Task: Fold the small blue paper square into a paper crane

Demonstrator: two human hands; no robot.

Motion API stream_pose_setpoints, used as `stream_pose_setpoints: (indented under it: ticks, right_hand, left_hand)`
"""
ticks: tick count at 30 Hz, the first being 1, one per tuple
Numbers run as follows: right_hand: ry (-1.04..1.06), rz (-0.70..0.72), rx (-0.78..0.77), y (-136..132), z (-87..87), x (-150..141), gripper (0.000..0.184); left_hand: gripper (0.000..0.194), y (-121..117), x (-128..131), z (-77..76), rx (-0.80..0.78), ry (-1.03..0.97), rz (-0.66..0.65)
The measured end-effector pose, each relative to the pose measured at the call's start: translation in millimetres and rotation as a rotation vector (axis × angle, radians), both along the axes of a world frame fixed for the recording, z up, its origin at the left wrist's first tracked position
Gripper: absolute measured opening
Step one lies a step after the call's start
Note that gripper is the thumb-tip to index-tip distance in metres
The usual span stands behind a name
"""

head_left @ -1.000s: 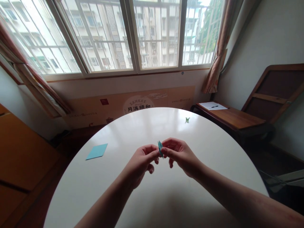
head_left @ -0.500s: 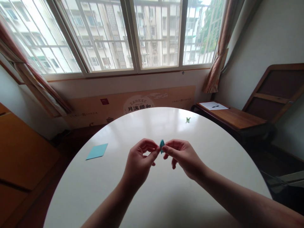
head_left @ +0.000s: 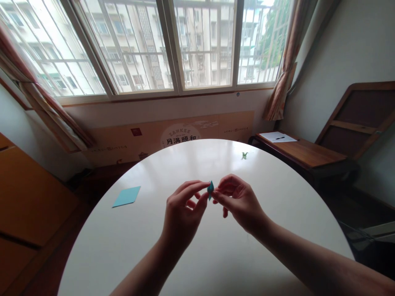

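Observation:
Between my two hands, above the white table, is a small piece of folded teal paper [head_left: 210, 188], narrow and pointed at top and bottom. My left hand [head_left: 185, 205] holds its left side, with the index fingertip near the upper point and the thumb lower down. My right hand [head_left: 239, 199] pinches its right edge between thumb and fingers. The fingertips hide part of the folds. A flat light-blue sheet of paper [head_left: 126, 196] lies on the table to the left of my hands.
The round white table [head_left: 210, 263] fills the middle of the view. A small green folded paper figure [head_left: 244, 156] sits near its far edge. At the right, a wooden desk [head_left: 321, 153] carries a white paper [head_left: 271, 137] with a pen [head_left: 280, 138]. A barred window stands beyond.
My left index finger has stretched out and risen to the top of the folded paper. The paper has turned and its upper part looks rounder. My right fingers have shifted slightly.

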State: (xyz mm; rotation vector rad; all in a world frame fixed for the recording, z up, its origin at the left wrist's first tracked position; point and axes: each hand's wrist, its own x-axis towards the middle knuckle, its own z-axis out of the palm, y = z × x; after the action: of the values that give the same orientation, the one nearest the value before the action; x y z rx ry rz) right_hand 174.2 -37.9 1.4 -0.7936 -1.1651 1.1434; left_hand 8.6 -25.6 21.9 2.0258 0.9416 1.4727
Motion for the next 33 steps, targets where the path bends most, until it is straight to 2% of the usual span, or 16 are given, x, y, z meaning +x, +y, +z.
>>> stream_pose_setpoints:
  ticks: [4,7,14,17,22,25,33]
  right_hand:
    - [0.032,0.005,-0.001,0,1.9,-2,0.033]
    - [0.039,0.016,0.016,1,1.3,-2,0.031]
    - [-0.138,-0.115,0.141,1,-4.5,0,0.024]
    - [-0.236,-0.193,0.231,1,-5.2,0,0.019]
    - [-0.246,-0.191,0.238,2,-2.5,2,0.018]
    - [-0.157,-0.108,0.153,2,-1.0,2,0.021]
    - [-0.031,0.067,0.021,7,-2.4,4,0.02]
  left_hand:
    - [0.02,-1,-1,0.8,0.082,0.016,0.014]
    - [0.019,-1,-1,1.5,0.075,0.004,0.021]
    - [0.006,2,1,5.1,-0.298,-0.158,-0.126]
    - [0.004,2,3,7.3,-0.37,-0.175,-0.147]
    - [0.005,1,1,9.7,-0.272,-0.121,-0.115]
    - [0.01,2,-3,10.3,-0.19,-0.072,-0.121]
    - [0.012,12,-12,11.6,-0.144,0.1,-0.197]
